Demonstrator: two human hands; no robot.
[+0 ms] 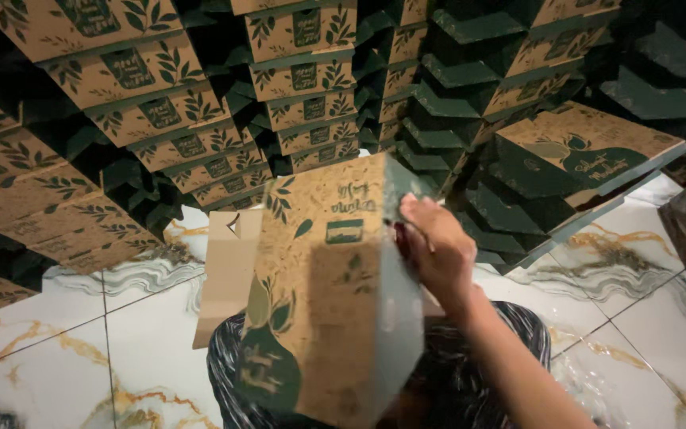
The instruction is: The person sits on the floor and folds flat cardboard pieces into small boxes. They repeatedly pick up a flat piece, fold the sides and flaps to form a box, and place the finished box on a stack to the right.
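Step in hand, by my read: folding/assembling a kraft-brown carton (323,294) w/ dark green leaf print. It is held up over the lap, tilted, printed face toward cam, green side panel on its right edge.

Right hand (437,250): at the carton's upper right edge, fingers curled over the green panel and closed on it, pressing or tucking there. Exact finger contact hidden by the hand's own back. A small dark reddish bit shows by the fingers; can't tell what it is.

Left hand: not in view, likely behind the carton, supporting it. Can't tell its state.

A plain brown flap (228,270) sticks out left of the carton, unprinted side showing, w/ a small cut-out near its top.

Surroundings: beyond the right hand, stacks of finished boxes (303,75), same print, rows nested and leaning. To the right of the hand, one box (581,147) lies w/ lid face up. Marbled white/gold tile floor (65,349) below-left. Dark striped garment (470,381) under the forearm.

Next move, judged: needs the green panel seated square and the loose left flap folded in, w/ the unseen hand bracing the body so the wall doesn't buckle.
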